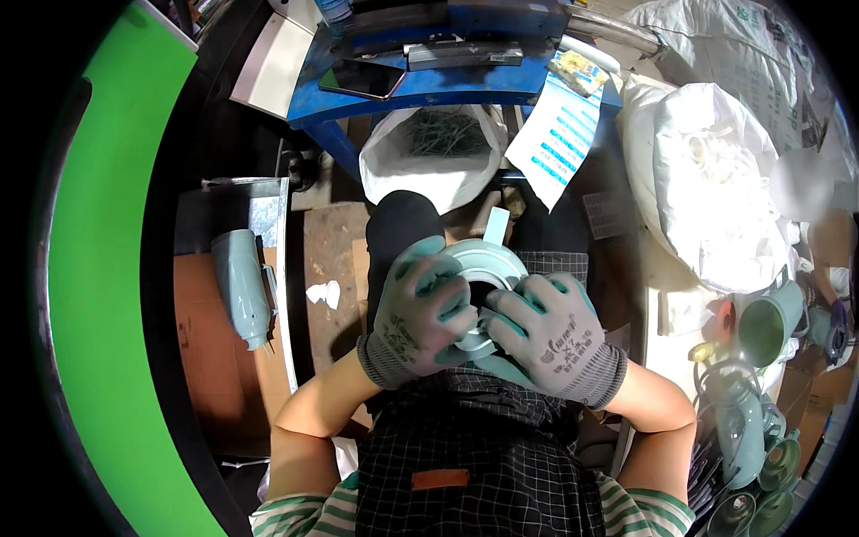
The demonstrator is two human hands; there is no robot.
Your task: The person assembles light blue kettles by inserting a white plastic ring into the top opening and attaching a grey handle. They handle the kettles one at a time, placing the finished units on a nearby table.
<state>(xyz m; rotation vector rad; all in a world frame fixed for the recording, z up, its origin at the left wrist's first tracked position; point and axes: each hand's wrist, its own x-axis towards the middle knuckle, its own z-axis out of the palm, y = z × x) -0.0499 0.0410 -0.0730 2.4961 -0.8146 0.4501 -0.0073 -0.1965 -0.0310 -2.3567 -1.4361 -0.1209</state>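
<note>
We had grey-gloved left hand (419, 309) and right hand (548, 333) fingers clamped on a round, pale-green plastic body (503, 256), seemingly moulded but unfinished.

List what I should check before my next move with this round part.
1. Hands covered: ok, the left hand and right hand are both gloved.
2. Part held: ok, both hands' fingers are on the round pale-green part.
3. One hand free: not ok, both are occupied.
4. Inside of the central opening: cannot tell, it is dark and partly covered.
5. Phone away from the hands: ok, it lies on the blue bench.
6. White sack near the knees open: ok, green strands show inside.
</note>
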